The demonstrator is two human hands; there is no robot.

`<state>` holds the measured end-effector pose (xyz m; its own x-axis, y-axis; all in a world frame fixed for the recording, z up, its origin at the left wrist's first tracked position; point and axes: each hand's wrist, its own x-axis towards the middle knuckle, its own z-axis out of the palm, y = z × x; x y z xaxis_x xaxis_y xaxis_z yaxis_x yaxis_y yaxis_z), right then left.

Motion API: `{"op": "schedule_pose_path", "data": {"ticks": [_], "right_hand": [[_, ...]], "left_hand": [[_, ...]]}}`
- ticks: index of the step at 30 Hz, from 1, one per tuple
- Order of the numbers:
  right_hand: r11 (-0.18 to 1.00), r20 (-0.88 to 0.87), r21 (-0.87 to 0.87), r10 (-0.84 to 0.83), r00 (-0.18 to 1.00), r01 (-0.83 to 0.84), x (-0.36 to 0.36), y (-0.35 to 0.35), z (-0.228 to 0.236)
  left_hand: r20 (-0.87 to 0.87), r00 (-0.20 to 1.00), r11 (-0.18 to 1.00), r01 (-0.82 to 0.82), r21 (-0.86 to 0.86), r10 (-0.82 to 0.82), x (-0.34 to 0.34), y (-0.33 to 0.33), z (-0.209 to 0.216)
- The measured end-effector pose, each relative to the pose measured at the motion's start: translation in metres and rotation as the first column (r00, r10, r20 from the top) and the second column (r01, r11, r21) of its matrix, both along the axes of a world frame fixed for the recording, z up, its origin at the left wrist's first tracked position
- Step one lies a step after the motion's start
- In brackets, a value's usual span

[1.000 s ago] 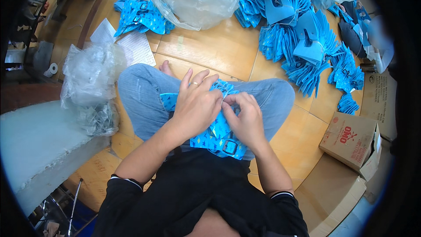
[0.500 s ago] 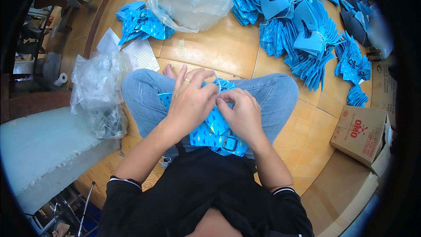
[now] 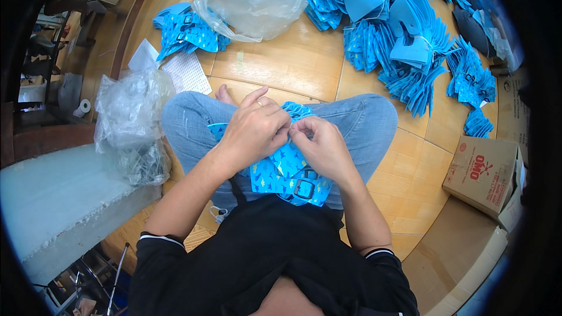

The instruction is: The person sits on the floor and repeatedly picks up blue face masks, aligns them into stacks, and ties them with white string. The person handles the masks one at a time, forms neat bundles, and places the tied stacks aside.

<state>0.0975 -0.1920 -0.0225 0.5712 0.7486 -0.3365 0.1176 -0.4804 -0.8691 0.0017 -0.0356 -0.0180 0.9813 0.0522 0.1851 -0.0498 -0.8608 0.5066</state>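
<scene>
In my lap lies a bundle of blue patterned fabric pieces, with a black buckle at its near end. My left hand is over the bundle, thumb and fingertips pinched together and one finger raised. Meeting it at the fingertips, my right hand pinches too, its thumb against its index finger. Between them runs a thin whitish string, mostly hidden by the fingers. The middle of the bundle is covered by both hands.
Tied stacks of blue pieces lie on the tiled floor at far right. A smaller blue stack sits far left, beside a clear plastic bag. Crumpled plastic lies left of my knee. Cardboard boxes stand at right.
The string loop that stood up above my fingers is no longer visible. My left hand has shifted slightly left and down, and both hands remain close together at their fingertips.
</scene>
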Motion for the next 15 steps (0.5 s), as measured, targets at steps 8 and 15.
{"op": "schedule_pose_path", "data": {"ticks": [8,15], "right_hand": [[0.999,0.007,0.049,-0.005,1.000,0.004,-0.007,-0.004,-0.001],[1.000,-0.026,0.023,0.004,1.000,-0.003,-0.006,-0.004,0.001]], "left_hand": [[0.084,0.996,0.998,-0.023,0.053,0.018,-0.004,-0.007,-0.003],[0.113,0.991,0.995,-0.077,0.067,0.069,-0.008,-0.013,-0.003]]}}
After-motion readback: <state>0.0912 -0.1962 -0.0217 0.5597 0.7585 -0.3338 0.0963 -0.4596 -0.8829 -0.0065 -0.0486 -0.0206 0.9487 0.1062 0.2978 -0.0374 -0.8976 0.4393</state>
